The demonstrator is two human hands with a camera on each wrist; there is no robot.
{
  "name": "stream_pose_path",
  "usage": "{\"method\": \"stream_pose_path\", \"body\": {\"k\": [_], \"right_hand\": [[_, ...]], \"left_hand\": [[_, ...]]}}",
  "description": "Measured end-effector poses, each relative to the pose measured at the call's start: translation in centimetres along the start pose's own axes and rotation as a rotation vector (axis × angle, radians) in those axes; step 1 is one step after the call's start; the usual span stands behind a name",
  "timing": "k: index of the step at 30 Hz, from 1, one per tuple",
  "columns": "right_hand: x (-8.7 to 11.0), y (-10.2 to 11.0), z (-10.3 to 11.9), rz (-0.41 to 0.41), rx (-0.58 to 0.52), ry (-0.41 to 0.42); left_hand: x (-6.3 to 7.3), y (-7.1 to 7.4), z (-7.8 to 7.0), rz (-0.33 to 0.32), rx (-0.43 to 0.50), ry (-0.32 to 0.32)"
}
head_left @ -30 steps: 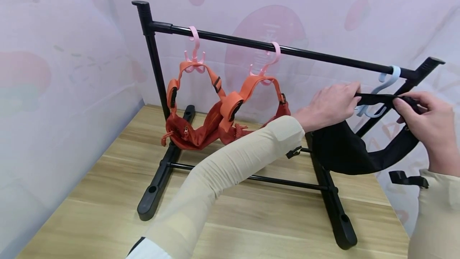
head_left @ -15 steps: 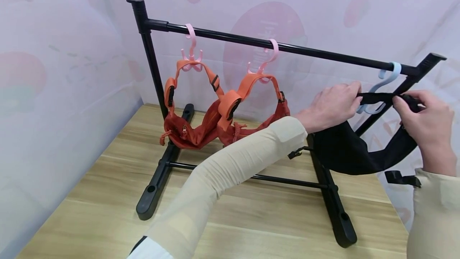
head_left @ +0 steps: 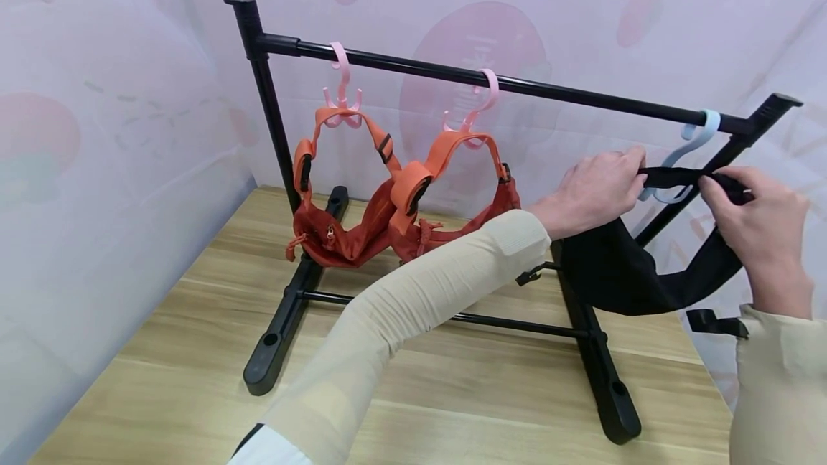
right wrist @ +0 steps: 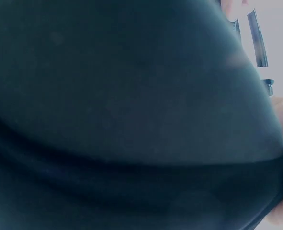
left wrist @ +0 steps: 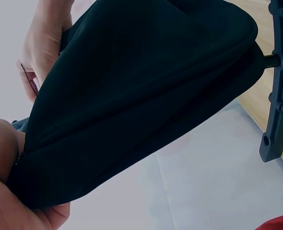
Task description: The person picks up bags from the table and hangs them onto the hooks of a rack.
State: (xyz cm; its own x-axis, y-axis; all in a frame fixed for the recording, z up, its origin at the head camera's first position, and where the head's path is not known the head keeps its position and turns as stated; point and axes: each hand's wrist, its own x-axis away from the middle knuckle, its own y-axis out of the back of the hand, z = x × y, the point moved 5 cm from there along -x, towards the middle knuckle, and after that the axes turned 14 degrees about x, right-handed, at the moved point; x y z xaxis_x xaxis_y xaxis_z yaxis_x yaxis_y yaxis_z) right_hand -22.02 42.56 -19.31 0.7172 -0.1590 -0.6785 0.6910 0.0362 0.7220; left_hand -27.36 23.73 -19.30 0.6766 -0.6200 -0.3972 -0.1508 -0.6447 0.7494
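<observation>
A black waist bag (head_left: 620, 268) hangs from both hands at the rack's right end, its pouch sagging below. The left hand (head_left: 597, 181) grips one end of its strap (head_left: 668, 176), fingertips partly hidden by the hand itself. Facing it, the right hand (head_left: 759, 217) pinches the strap's other end between thumb and fingers. The stretch of strap between the hands crosses in front of a light blue hook (head_left: 694, 142) on the rail; whether it sits on the hook I cannot tell. Dark bag fabric (right wrist: 131, 96) fills most of the right wrist view.
A black rack (head_left: 420, 68) stands on a wooden table (head_left: 465, 393). Two pink hooks (head_left: 342, 102) on its rail carry red waist bags (head_left: 349, 235) with orange straps. Loose black buckle ends (head_left: 530, 276) dangle beside the black bag. A printed white cloth (head_left: 129, 163) surrounds the table.
The right hand has shifted slightly left, towards the left hand, with its end of the strap. Both hands keep their hold. The head view has tilted a little.
</observation>
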Motion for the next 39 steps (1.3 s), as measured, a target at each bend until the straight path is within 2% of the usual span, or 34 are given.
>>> {"method": "stream_pose_path", "body": {"k": [8, 15, 22, 26, 29, 33, 39], "right_hand": [[0.2, 0.1, -0.1, -0.049, -0.025, 0.016], [0.0, 0.0, 0.0, -0.021, -0.038, -0.012], [0.1, 0.0, 0.0, -0.041, -0.034, 0.002], [0.2, -0.3, 0.0, -0.04, -0.047, 0.007], [0.4, -0.6, -0.1, -0.004, -0.052, -0.007], [0.6, -0.9, -0.2, 0.029, -0.048, -0.02], [0.8, -1.0, -0.3, 0.031, -0.045, -0.024]], "left_hand": [[0.0, -0.2, 0.5, 0.01, 0.036, 0.02], [-0.3, 0.3, 0.4, -0.028, 0.01, 0.044], [-0.6, 0.2, 0.9, -0.068, 0.01, 0.075], [-0.6, -0.1, 1.3, -0.072, -0.014, 0.066], [-0.6, -0.3, 1.5, -0.065, -0.026, 0.054], [-0.5, -0.7, 1.7, -0.054, -0.014, 0.042], [-0.2, -1.0, 1.9, -0.038, 0.019, 0.036]]}}
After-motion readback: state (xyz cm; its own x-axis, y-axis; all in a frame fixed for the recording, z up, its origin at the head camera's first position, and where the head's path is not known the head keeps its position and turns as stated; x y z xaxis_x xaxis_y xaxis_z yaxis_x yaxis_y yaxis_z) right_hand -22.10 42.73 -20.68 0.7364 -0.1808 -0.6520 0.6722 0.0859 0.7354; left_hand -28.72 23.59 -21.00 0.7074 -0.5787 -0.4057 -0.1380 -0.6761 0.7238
